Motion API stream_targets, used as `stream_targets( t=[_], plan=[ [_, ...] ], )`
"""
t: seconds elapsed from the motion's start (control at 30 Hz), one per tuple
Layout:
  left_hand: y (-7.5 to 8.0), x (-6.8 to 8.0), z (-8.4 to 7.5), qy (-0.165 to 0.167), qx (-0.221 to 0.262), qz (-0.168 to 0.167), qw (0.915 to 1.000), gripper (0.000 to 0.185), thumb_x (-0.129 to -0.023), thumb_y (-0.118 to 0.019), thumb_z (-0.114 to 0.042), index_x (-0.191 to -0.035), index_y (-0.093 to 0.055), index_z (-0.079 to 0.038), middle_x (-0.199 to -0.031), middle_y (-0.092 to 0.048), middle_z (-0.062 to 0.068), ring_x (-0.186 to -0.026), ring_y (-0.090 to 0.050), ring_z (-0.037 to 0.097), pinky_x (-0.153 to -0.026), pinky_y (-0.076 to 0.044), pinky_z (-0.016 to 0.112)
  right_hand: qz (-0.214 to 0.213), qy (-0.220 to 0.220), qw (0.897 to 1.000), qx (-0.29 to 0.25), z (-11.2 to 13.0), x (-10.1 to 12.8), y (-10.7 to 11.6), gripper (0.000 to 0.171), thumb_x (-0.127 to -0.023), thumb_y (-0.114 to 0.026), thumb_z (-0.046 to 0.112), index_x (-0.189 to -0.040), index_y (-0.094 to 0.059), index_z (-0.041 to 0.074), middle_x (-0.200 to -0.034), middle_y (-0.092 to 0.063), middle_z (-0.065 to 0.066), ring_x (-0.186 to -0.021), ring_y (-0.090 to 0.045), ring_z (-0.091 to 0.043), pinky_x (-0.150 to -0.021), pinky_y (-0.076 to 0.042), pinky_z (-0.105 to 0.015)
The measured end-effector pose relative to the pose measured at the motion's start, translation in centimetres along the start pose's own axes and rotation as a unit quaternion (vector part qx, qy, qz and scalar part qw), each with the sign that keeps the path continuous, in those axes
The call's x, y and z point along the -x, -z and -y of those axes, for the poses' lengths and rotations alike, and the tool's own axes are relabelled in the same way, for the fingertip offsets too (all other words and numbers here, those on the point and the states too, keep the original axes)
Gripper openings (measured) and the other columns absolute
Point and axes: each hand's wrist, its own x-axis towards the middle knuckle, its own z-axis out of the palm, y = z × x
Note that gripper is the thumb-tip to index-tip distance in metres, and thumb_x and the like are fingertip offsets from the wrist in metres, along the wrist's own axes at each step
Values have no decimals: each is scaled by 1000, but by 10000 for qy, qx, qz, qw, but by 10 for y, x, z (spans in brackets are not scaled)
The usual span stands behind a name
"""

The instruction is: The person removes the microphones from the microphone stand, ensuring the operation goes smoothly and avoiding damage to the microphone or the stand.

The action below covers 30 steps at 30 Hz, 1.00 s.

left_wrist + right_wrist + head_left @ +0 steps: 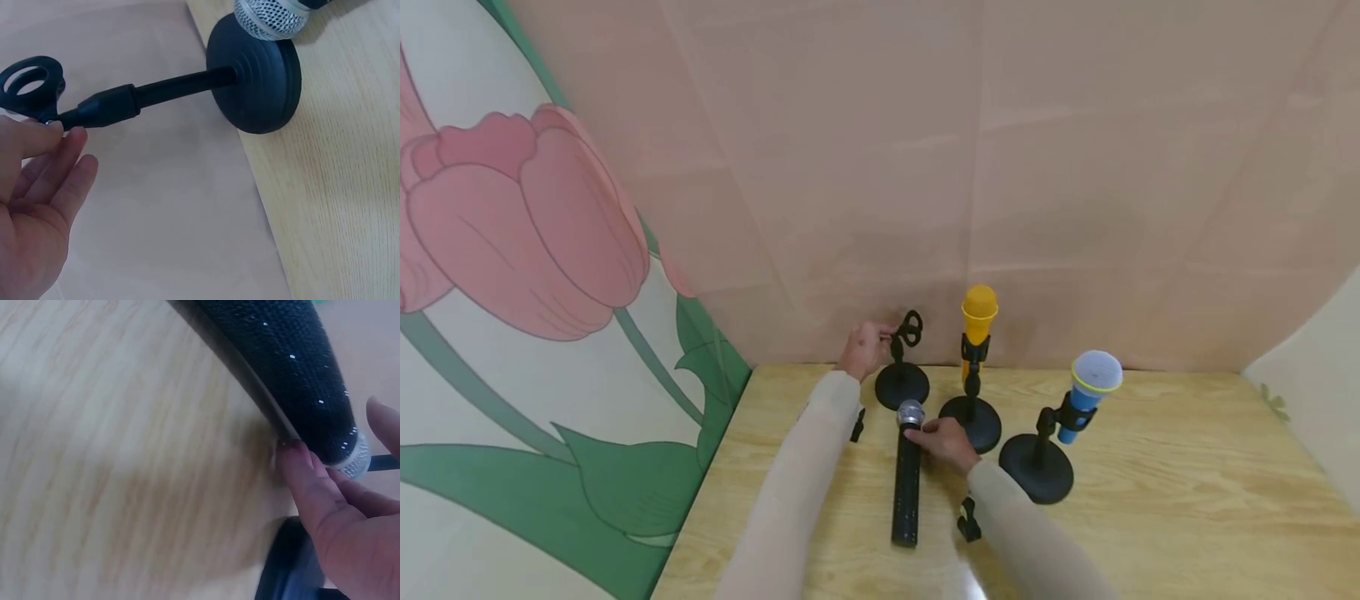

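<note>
My left hand (865,350) pinches the joint under the ring-shaped clip of a black microphone stand (902,386), thumb and index finger at the joint. That clip (31,87) holds nothing. A black microphone (906,483) with a silver mesh head lies on the table, its head near the stand's round base (256,75). Beside it, my right hand (949,443) touches the microphone's side near the head with extended fingertips. In the right wrist view, the thumb (384,425) is raised apart from the sparkly black handle (281,369).
Right of the hands, a yellow microphone (979,312) stands upright in a second black stand (972,423). Farther right, a blue microphone (1084,396) with a pale head tilts in a third stand (1037,468). A pinkish sheet (1000,183) hangs behind the wooden table (1187,500).
</note>
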Motion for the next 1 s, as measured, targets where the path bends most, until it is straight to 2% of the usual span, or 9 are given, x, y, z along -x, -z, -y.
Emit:
stream_targets(
  t=[0.03, 0.07, 0.1, 0.3, 0.43, 0.53, 0.73, 1.0],
  plan=[
    [0, 1, 0, -198, -336, -32, 9992, 34, -97, -57, 3, -123, -73, -12, -123, -69, 5, -114, -64, 20, -97, -51, 36, -15, 71, 10000, 53, 1, 1, 3, 32, -88, -76, 36, -85, -72, 5, -75, -62, -2, -70, -55, -18, -60, -44, -28],
    [-1, 2, -1, -212, -289, -23, 9994, 34, -97, -57, 3, -124, -72, -12, -124, -69, 6, -114, -64, 21, -96, -51, 36, 10, 122, 9999, 50, 2, 2, 6, 32, -89, -76, 37, -86, -72, 5, -75, -63, -2, -71, -56, -18, -61, -44, -28],
    [-1, 3, 0, -355, -464, -37, 9983, 35, -97, -58, 3, -126, -71, -12, -125, -68, 6, -114, -64, 20, -94, -53, 36, 35, 165, 9998, 58, 3, 2, 8, 33, -89, -75, 37, -89, -73, 4, -77, -64, -2, -72, -57, -18, -62, -46, -29],
    [-8, 14, 7, -785, -526, -7, 9955, 38, -97, -64, -5, -135, -63, -8, -123, -69, 12, -91, -66, 16, -71, -55, 27, 167, 366, 9992, 58, 11, 12, 28, 49, -91, -75, 35, -121, -68, -3, -96, -71, -8, -84, -67, -19, -77, -57, -38],
    [-11, 22, 13, -1082, -612, -58, 9922, 40, -98, -65, -10, -138, -60, -5, -120, -70, 12, -98, -68, 17, -78, -57, 27, 115, 819, 9963, 249, 14, 20, 45, 49, -91, -75, 32, -123, -67, -4, -102, -72, -10, -87, -68, -19, -79, -57, -40],
    [-13, 26, 14, -1135, -368, -49, 9928, 40, -97, -67, -14, -136, -61, -4, -118, -71, 11, -101, -68, 19, -82, -57, 30, 80, 1037, 9943, 248, 16, 25, 57, 45, -91, -75, 29, -121, -69, -3, -104, -74, -12, -91, -69, -21, -80, -57, -40],
    [-17, 34, 10, -1254, 105, 27, 9921, 40, -96, -69, -14, -133, -62, 0, -118, -70, 13, -102, -68, 22, -86, -56, 31, 289, 1040, 9940, 145, 19, 35, 76, 43, -94, -72, 30, -123, -68, -1, -109, -73, -11, -102, -69, -25, -88, -55, -42],
    [-24, 44, 9, -1213, 275, 73, 9922, 43, -96, -70, -19, -135, -62, -2, -122, -68, 12, -107, -67, 22, -89, -55, 31, 335, 1192, 9917, 355, 25, 48, 100, 51, -95, -70, 34, -128, -63, -5, -115, -71, -16, -106, -67, -30, -90, -54, -46]
  ],
)
